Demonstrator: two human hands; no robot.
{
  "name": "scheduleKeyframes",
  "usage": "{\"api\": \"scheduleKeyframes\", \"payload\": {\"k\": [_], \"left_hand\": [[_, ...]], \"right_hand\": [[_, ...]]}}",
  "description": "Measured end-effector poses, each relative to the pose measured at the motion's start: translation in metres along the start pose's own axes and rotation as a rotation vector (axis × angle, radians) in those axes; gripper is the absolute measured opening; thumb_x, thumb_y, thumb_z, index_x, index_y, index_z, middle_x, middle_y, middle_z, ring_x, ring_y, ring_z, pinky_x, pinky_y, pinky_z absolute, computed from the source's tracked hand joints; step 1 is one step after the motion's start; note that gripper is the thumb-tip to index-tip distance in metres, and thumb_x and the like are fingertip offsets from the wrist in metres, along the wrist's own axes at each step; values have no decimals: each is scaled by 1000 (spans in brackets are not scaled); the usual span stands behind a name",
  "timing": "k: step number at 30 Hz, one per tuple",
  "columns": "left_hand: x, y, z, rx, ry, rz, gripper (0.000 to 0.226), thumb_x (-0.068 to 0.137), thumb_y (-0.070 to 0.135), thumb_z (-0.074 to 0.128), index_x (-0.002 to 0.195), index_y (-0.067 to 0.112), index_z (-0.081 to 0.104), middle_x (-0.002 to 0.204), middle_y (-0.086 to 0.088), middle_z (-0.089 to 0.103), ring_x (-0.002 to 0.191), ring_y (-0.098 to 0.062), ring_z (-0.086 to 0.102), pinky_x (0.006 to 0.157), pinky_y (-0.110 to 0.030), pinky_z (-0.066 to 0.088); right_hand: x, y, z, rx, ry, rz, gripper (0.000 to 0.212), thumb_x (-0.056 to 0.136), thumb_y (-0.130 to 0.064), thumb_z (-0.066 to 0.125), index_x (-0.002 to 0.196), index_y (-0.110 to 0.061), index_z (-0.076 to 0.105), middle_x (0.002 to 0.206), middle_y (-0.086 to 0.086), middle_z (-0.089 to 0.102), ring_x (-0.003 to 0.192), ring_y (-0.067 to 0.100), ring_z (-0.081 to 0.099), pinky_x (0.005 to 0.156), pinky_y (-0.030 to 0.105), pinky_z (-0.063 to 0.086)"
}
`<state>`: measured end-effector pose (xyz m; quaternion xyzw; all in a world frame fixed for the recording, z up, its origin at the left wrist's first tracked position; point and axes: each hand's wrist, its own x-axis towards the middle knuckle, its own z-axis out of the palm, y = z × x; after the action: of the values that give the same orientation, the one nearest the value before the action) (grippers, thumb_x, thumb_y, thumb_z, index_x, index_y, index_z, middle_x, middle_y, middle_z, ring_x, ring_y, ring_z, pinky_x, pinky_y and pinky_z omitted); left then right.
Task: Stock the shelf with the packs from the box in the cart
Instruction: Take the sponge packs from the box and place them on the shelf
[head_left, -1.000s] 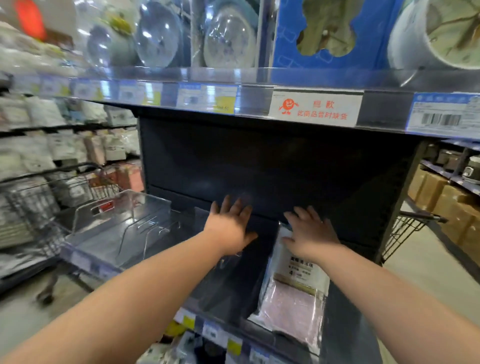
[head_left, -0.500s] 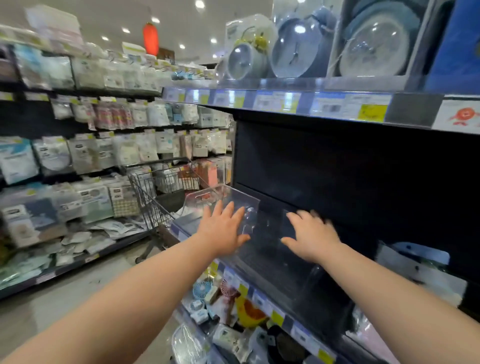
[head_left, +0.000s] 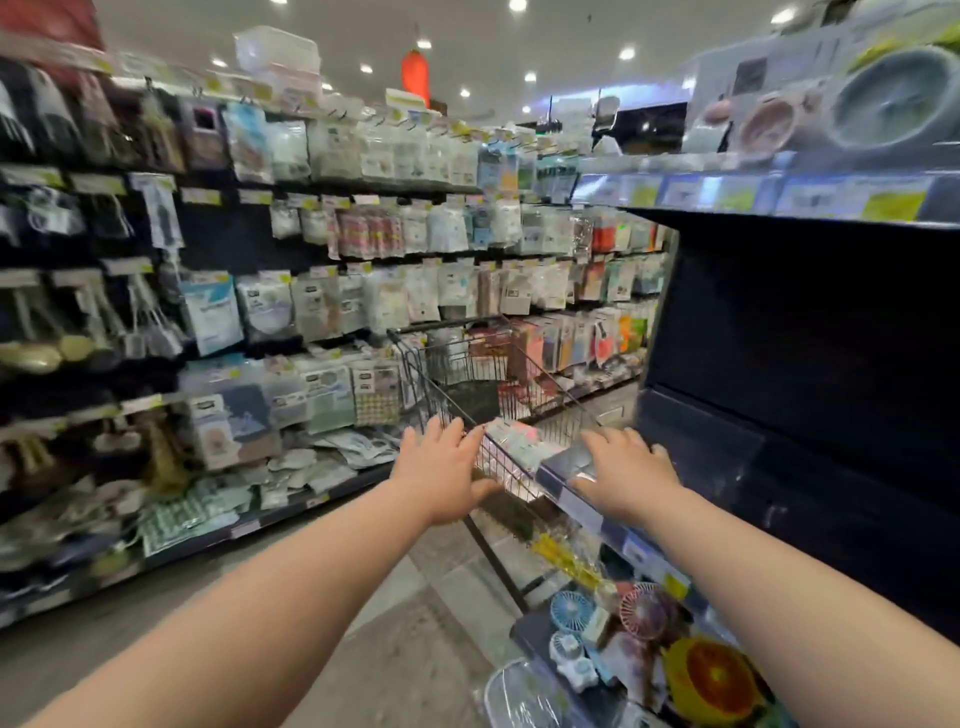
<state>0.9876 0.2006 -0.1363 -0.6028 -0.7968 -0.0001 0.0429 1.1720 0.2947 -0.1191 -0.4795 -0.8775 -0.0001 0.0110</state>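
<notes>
A wire shopping cart (head_left: 457, 358) stands in the aisle ahead of me, beside the dark shelf unit (head_left: 810, 364) on the right. Pale pink and white packs (head_left: 511, 434) show inside the cart near its close rim; the box itself is not clearly visible. My left hand (head_left: 441, 470) is stretched out with fingers spread, at the cart's near edge, holding nothing. My right hand (head_left: 626, 475) is also spread flat, over the left end of the shelf's front edge (head_left: 571, 462), empty.
A long wall of hanging packaged goods (head_left: 311, 291) lines the left side of the aisle. Below the dark shelf sit small fans (head_left: 571, 613) and an orange-slice item (head_left: 714, 675). An upper shelf (head_left: 779, 192) with price tags carries clocks. The image is motion-blurred.
My view has swung left, from the shelf bay with the pink pack to the aisle and cart. Both empty hands moved left with it, away from the shelf bay toward the cart.
</notes>
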Motion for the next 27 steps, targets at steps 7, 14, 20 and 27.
{"api": "scheduleKeyframes", "payload": {"k": [7,14,20,27], "left_hand": [[26,-80,21,-7,-40,-44,75,93,60,35,153,22,9,160,-8,13,147,-34,7,117,-55,12],[76,-146,42,55,-72,-84,76,93,61,35,152,20,12,159,-8,16,146,-35,9,115,-54,14],[168,-203,49,58,-110,-115,75,95,59,34,153,21,6,161,-7,8,148,-34,3,118,-55,8],[293,-236,63,21,-141,-87,76,95,59,34,154,21,6,162,-6,6,148,-33,1,118,-54,7]], "right_hand": [[59,-69,20,-48,-50,-39,63,92,-52,45,145,-23,29,152,5,30,140,29,27,110,52,26],[150,-113,41,-57,-57,-92,63,91,-53,47,144,-24,31,150,3,36,139,27,29,110,50,27],[264,-137,51,-63,-44,-115,65,90,-55,47,145,-25,31,149,2,38,138,25,34,110,48,29],[382,-133,60,-54,-105,-89,67,91,-54,47,147,-24,28,151,2,35,139,26,31,111,49,29]]}}
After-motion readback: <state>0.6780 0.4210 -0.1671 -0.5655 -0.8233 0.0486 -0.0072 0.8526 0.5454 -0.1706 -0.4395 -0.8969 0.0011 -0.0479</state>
